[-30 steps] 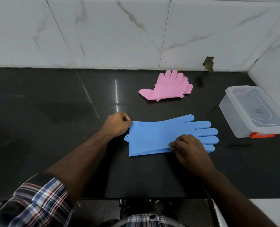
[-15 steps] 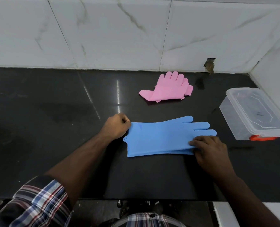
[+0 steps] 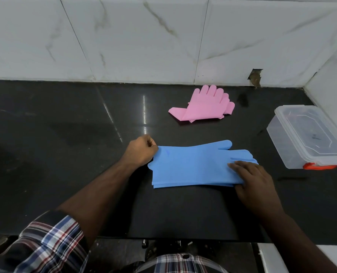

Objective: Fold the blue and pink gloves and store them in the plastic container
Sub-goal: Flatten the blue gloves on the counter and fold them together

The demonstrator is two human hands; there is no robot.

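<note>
Blue gloves (image 3: pixel 191 164) lay flat on black counter (image 3: pixel 65 154), left hand (image 3: pixel 141 151) pinched the cuff, right hand (image 3: pixel 252 180) pressed fingers flat on them, pink gloves (image 3: pixel 203 107) beyond, lidded plastic container (image 3: pixel 305 136) well apart.

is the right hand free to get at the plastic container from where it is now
Probably yes. The right hand lies flat on the blue gloves, and only bare black counter lies between it and the plastic container to its right, whose lid is still on.
</note>
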